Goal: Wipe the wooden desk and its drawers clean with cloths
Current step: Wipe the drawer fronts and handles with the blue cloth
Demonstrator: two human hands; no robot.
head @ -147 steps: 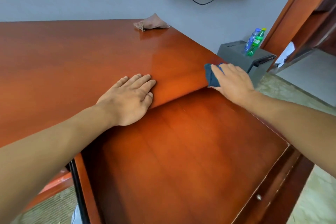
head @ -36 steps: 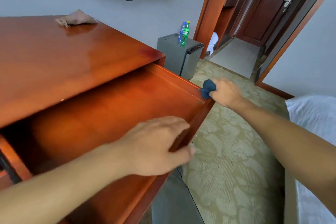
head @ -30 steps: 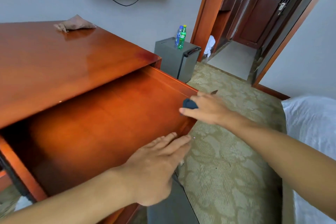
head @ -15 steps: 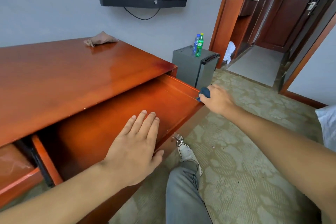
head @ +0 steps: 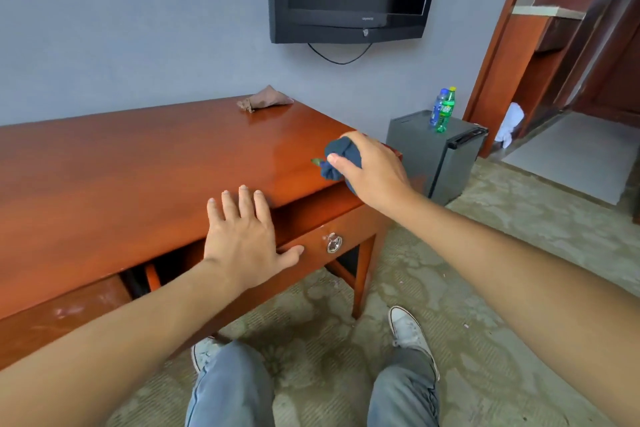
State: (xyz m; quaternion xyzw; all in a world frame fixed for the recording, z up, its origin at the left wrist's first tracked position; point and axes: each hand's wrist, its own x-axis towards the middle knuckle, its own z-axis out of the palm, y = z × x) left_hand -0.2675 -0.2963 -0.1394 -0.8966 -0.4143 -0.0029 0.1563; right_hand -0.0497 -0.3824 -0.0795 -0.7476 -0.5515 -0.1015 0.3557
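Glossy red-brown wood makes up the desk (head: 138, 184), whose long axis runs from the left of the view to its right end near the grey mini fridge (head: 433, 149). Two drawers show under the front edge: the right drawer (head: 332, 239), with one round metal ring pull (head: 334, 243), sits nearly closed, and the left drawer (head: 59, 312) has a scuffed, whitish-marked front. Two cloths are in view. The blue cloth (head: 337, 156) is bunched in the right hand (head: 370, 170), which grips it at the desk's front right corner. The brown cloth (head: 265, 102) lies crumpled at the back edge. The left hand (head: 242, 236) lies flat, fingers spread, over the front edge above the right drawer. Two bottles (head: 443, 109) stand on the fridge.
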